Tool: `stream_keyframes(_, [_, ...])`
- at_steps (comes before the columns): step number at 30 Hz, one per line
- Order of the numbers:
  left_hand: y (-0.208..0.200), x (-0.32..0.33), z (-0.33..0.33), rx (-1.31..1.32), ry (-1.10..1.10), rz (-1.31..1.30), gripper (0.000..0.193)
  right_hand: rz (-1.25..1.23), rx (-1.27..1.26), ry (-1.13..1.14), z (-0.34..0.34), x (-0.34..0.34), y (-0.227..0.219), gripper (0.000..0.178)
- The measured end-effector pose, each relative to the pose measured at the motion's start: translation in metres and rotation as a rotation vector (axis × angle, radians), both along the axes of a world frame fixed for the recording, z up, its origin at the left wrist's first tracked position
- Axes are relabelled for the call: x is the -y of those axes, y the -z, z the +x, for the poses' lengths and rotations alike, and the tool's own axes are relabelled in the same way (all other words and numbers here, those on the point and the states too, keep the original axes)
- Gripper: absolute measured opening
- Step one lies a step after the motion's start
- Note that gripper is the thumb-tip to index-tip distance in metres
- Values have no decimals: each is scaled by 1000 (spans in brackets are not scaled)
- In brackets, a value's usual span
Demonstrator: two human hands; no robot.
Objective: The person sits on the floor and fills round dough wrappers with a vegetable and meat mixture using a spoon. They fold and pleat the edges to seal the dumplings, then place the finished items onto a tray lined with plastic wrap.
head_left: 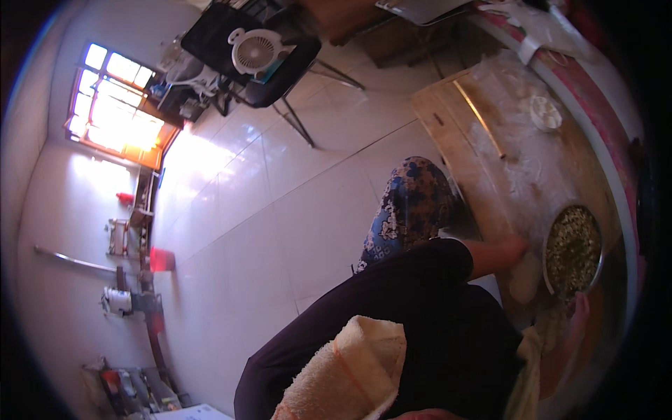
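A round metal bowl [603, 260] stands on a floured wooden board, filled with a chopped green and pale mixture [574, 245]. My left hand [513, 250] is over the board on the near side of the bowl, apart from its rim; its fingers are too blurred to make out. Below that hand lies a pale, flat piece that looks like dough [524, 281]. My right hand [578, 312] is at the bowl's lower rim, and what its fingers do is unclear. Farther up the board are a thin rolling pin [479, 119] and a pale round heap or dish [545, 113].
The wooden board [437, 119] has a long edge facing the tiled floor [329, 189]. A pink-and-white edge [581, 84] runs along its far side. A black chair holds a white fan [255, 52]. By the left wall stands a red bucket [162, 260]. A towel [350, 371] lies across my dark clothing.
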State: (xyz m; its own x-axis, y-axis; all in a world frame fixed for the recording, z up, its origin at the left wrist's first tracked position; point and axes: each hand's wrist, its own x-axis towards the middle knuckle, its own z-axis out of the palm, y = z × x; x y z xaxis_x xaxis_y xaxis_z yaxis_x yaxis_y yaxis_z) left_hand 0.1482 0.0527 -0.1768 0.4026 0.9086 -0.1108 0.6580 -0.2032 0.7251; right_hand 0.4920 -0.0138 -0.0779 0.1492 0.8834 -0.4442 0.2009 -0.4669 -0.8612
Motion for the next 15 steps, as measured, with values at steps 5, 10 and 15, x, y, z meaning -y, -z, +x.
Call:
stream_keyframes(5, [2,-32,-48,-239,6,124,17,-39,66,138,9,-6,28,39])
stream_keyframes(10, [-7,-88,-110,-561,168,187,19,-95,88,71,45,-9,58,40])
stream_keyframes(15, [-25,-112,-144,-423,-318,75,19,40,127,126,85,-18,91,36])
